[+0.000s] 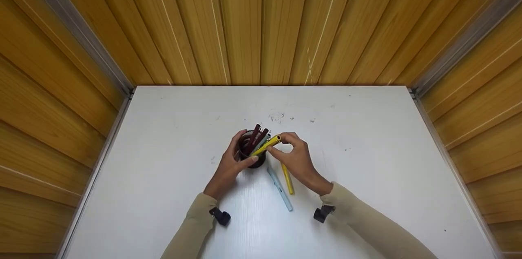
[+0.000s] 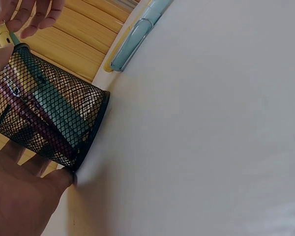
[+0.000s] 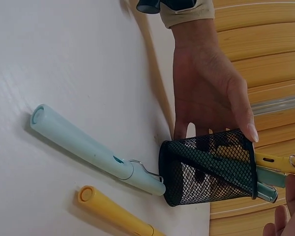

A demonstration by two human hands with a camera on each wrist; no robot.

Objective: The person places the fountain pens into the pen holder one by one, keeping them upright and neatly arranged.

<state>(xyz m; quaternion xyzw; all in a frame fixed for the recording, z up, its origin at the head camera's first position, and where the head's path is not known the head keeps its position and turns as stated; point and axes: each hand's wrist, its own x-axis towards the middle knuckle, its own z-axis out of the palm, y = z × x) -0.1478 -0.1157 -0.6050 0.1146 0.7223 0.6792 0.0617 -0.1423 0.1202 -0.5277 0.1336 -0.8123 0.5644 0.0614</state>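
Note:
My left hand [image 1: 229, 165] is wrapped round a black mesh pen cup [image 1: 257, 163] standing on the table, its thumb near the rim. Dark red pens [image 1: 253, 138] and teal-green ones [image 3: 271, 177] lean inside the cup. A yellow pen [image 1: 267, 145] slants out over the cup's right side, its lower part within the mesh. My right hand [image 1: 301, 161] pinches that pen near its upper end between thumb and fingers. On the tabletop beside the cup lie a light blue pen [image 3: 83, 145] with a metal clip and a second yellow pen [image 3: 113, 210].
The white table [image 1: 171, 128] has small dark marks behind the cup. Wood-patterned panels [image 1: 244, 26] stand round its back and sides. Black wrist cameras [image 1: 220, 216] are strapped over the beige sleeves [image 1: 367, 218].

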